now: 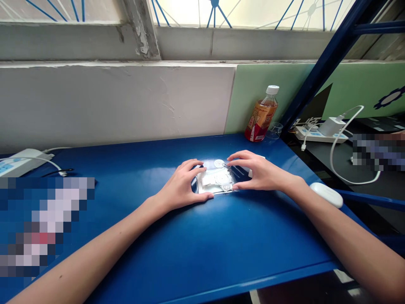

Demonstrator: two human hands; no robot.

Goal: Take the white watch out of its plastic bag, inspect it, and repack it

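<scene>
A small clear plastic packet (209, 179) lies on the blue tabletop (190, 240), with white pieces inside, some of them round. Glare on the plastic hides what they are. My left hand (183, 183) curves around the packet's left end, thumb at the near edge and fingers at the far edge. At the right end, my right hand (259, 171) has its thumb and fingertips on the packet's edge, the fingers spaced apart. A white piece (251, 172), perhaps paper, shows partly behind the right hand.
A drink bottle (262, 116) stands at the back right beside a clear cup-like piece (274, 131). A white rounded case (326, 195) lies by my right forearm. Power strips (23, 162) with cables are at left and far right. A blue frame post (322, 63) rises at right.
</scene>
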